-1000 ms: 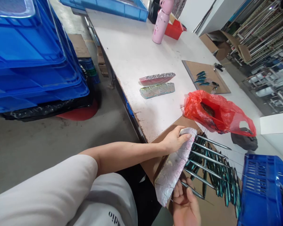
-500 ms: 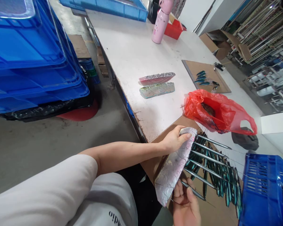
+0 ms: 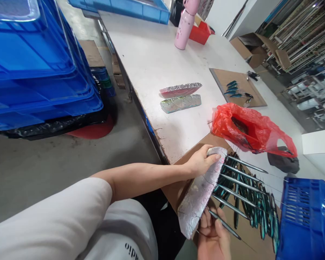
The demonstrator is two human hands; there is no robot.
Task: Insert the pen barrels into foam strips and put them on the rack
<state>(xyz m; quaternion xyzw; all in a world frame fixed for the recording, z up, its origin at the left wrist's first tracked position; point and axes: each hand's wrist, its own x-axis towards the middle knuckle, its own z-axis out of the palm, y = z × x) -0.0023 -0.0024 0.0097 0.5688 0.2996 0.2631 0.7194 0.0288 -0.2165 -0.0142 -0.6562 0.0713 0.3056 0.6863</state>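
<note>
Left hand (image 3: 199, 162) grips foam block (image 3: 199, 193) top edge, table's near corner. Right hand (image 3: 212, 238), at 6 o'clock, pinches lowest pin (image 3: 224, 224). Best: steady block, draw pin straight along its axis.

Bright, even daylight-like light fills the scene, and the white table (image 3: 157, 61) is close to washed out toward its far end. Shadows are soft and short: a thin one lies under the foam block (image 3: 199, 193) held in the left grip (image 3: 199, 162). The red bag (image 3: 249, 131) shows small glossy highlights. Straight edges bow near the frame's borders, and the racks far beyond the grips look smeared and soft.
</note>
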